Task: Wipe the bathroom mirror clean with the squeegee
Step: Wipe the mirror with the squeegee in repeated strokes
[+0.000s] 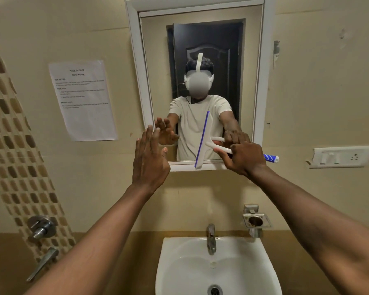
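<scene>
A white-framed mirror [158, 39] hangs on the beige wall above the sink. The squeegee [203, 139] is white with a blue rubber edge and a blue-and-white handle end. Its blade stands nearly upright against the lower middle of the glass, its bottom tip over the lower frame. My right hand [242, 158] grips the squeegee's handle at the mirror's lower right. My left hand [150, 160] is raised flat with fingers apart near the mirror's lower left corner and holds nothing. The glass reflects a person in a white shirt and a dark door.
A white sink [173, 262] with a chrome tap [211, 239] sits below. A printed sheet [82, 99] is taped to the wall at left. A switch plate [341, 156] is at right, a metal holder [256, 219] below it, and shower valves [41, 228] at lower left.
</scene>
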### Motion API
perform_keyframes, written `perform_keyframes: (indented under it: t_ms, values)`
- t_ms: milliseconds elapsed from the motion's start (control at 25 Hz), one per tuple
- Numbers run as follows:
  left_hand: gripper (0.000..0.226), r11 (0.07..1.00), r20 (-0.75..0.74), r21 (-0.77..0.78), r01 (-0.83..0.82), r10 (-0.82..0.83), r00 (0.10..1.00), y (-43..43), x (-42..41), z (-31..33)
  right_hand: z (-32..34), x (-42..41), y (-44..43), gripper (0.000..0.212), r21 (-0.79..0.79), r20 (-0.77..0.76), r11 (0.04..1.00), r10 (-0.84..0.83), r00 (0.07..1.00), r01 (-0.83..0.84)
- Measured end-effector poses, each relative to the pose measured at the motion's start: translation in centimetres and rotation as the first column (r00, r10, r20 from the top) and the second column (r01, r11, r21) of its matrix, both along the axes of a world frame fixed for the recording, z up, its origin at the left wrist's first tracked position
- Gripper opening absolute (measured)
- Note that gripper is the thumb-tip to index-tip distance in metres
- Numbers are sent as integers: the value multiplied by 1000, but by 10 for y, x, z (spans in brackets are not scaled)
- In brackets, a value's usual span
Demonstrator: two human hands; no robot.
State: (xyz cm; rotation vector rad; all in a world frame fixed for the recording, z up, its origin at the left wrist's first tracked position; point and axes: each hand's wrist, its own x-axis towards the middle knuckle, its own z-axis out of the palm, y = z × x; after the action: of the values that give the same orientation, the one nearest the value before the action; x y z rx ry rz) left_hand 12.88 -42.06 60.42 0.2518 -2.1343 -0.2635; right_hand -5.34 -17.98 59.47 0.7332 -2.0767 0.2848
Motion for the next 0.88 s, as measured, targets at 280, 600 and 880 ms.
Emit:
perform_keyframes:
  t_ms: [280,600,880]
  values:
    - [67,992,19,7,124,-124,992,36,-21,-6,-28,3,41,76,-130,132,980,-131,983,148]
    - [68,971,35,-33,236,-235,971,69,-38,-6,-67,19,45,80,-319,341,911,-148,929,262]
    - [66,953,31,-35,302,-301,953,78,-45,-18,-85,41,14,82,-451,522,819,-79,849,354]
